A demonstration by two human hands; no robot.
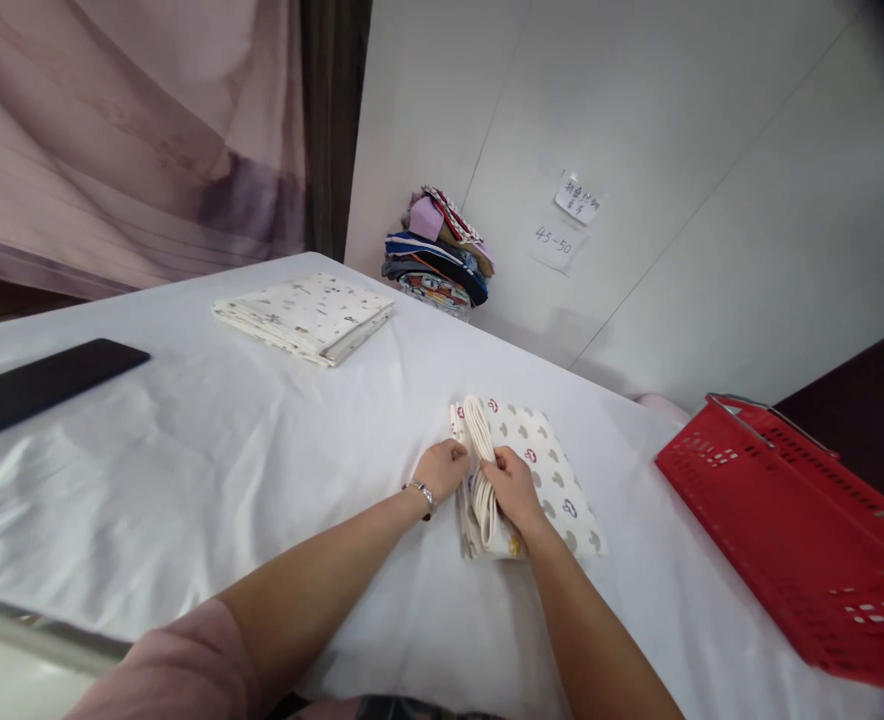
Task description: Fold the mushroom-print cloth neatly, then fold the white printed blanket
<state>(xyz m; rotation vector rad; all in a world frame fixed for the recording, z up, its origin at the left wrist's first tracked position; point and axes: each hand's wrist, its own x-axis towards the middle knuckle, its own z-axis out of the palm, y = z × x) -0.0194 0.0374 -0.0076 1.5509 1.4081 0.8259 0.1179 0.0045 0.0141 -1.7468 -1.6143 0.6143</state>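
Note:
A folded cream cloth (554,480) printed with grey, red and blue shapes lies on the white-covered table, near the middle right of the head view. Along its left side runs a looped bundle of cream cord (482,508), gathered into several long strands. My right hand (512,485) grips this bundle at its middle, thumb and fingers closed on it. Beside it, at the left edge of the cloth, my left hand (442,468) has its fingers curled in a pinch. What these fingers hold, if anything, is hidden. A bracelet (421,492) circles the left wrist.
Another folded patterned cloth (307,312) lies farther back on the white table cover (209,480). A dark phone (52,380) rests at the left. A red plastic basket (794,530) stands at the right. Folded clothes (438,250) are piled against the wall behind the table.

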